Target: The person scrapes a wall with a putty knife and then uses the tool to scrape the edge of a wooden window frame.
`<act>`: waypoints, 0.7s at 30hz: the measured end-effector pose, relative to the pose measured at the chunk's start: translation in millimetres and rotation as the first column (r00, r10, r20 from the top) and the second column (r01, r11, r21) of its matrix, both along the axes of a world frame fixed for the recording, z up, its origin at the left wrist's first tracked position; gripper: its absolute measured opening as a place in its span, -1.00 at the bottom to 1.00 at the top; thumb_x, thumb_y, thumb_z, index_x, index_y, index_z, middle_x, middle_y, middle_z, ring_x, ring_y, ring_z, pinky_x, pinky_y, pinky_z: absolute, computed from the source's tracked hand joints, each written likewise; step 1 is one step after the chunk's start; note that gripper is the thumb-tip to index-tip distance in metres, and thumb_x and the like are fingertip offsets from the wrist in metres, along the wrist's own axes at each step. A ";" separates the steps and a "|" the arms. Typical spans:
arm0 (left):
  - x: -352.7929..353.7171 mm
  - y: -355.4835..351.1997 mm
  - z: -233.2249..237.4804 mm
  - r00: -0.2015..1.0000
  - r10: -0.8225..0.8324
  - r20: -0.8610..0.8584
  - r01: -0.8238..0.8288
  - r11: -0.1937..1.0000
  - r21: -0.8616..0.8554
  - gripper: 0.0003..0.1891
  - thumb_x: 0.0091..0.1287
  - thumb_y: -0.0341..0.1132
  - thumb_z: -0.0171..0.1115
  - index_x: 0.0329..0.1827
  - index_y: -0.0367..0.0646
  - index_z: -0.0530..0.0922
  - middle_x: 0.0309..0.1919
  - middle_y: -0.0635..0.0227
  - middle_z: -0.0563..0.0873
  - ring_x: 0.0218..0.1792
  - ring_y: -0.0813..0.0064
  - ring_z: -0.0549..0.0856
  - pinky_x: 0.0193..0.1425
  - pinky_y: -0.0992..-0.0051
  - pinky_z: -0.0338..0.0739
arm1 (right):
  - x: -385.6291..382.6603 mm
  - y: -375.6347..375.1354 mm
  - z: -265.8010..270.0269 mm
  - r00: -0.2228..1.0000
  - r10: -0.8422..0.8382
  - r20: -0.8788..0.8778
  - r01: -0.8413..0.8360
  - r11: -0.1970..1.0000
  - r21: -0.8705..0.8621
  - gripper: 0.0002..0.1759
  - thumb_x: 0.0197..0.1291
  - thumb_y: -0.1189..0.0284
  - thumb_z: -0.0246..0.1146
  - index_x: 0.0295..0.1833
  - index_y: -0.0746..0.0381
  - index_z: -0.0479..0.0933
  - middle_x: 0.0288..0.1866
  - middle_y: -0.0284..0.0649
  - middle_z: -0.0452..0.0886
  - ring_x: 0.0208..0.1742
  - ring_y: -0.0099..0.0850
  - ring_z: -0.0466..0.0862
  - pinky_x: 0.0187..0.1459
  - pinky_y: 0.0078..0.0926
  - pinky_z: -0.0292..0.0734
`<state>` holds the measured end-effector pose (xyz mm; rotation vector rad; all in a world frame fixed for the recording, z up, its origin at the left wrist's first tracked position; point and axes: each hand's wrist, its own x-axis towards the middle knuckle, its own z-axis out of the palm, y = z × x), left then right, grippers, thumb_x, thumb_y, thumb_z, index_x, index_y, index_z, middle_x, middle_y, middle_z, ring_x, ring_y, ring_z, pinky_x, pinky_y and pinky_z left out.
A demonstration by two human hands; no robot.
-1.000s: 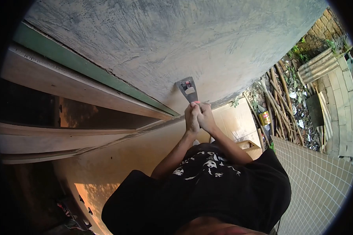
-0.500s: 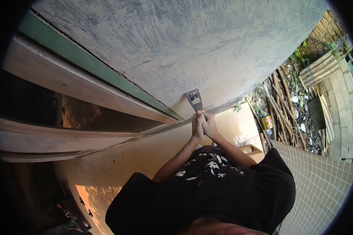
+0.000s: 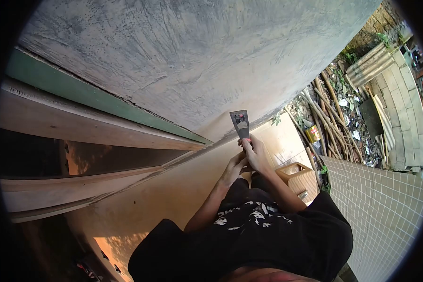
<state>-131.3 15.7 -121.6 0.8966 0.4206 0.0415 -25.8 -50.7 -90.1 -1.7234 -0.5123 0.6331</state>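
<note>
My right hand (image 3: 257, 152) is closed around the handle of a scraper (image 3: 240, 123), with a bit of red showing at the grip. The scraper's flat, flared grey blade points away from me, its wide edge close to the lower part of the wall (image 3: 188, 61). My left hand (image 3: 234, 169) is just left of and below the right one. Its fingers are loosely bent and partly spread, their tips right at the handle's lower end beside the right hand. Grey, streaky marks cover the wall's surface.
A green-edged wooden frame (image 3: 94, 91) runs along the left. At right stands a tan woven-pattern stool (image 3: 298, 178) with a small shiny object (image 3: 303, 194) on it. Beyond lie stacked sticks (image 3: 329, 113), a yellow tin (image 3: 313, 134) and a tiled surface (image 3: 376, 202).
My left hand has loosened from the scraper handle and dropped down and left. The right hand keeps its hold. The view has shifted slightly, showing more of the stool.
</note>
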 end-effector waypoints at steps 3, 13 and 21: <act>-8.9 6.7 5.4 0.989 -0.150 -0.002 0.149 0.981 0.122 -0.67 0.46 -0.27 -0.01 0.13 -0.35 0.41 -0.13 0.24 0.62 -0.13 0.47 0.66 0.00 0.51 0.54 | 10.7 9.5 7.4 0.986 0.120 0.119 -0.133 0.985 0.110 -0.79 0.28 0.44 0.06 -0.20 0.39 0.47 -0.42 -0.27 0.51 -0.48 -0.60 0.42 -0.40 -0.60 0.39; -20.5 -9.8 -8.5 0.961 0.254 0.113 -0.247 0.966 -0.076 -0.75 0.39 -0.13 -0.05 -0.28 -0.13 0.39 -0.56 0.41 0.45 -0.59 0.61 0.45 -0.55 0.61 0.33 | -7.0 65.8 52.5 0.841 0.346 -0.416 -0.174 0.901 0.398 -0.71 0.41 0.19 0.05 -0.16 0.16 0.19 -0.64 -0.35 0.37 -0.81 -0.69 0.19 -0.79 -0.70 0.02; -7.1 -11.0 20.9 0.865 0.501 0.036 -0.498 0.864 -0.065 -0.55 0.42 0.13 -0.07 -0.54 0.06 0.20 -0.70 0.55 0.24 -0.82 0.71 0.12 -0.77 0.65 -0.08 | -12.0 86.2 62.2 0.914 0.291 -0.283 -0.144 0.885 0.443 -0.75 0.42 0.26 0.03 -0.16 0.22 0.25 -0.65 -0.28 0.45 -0.81 -0.62 0.33 -0.79 -0.66 0.13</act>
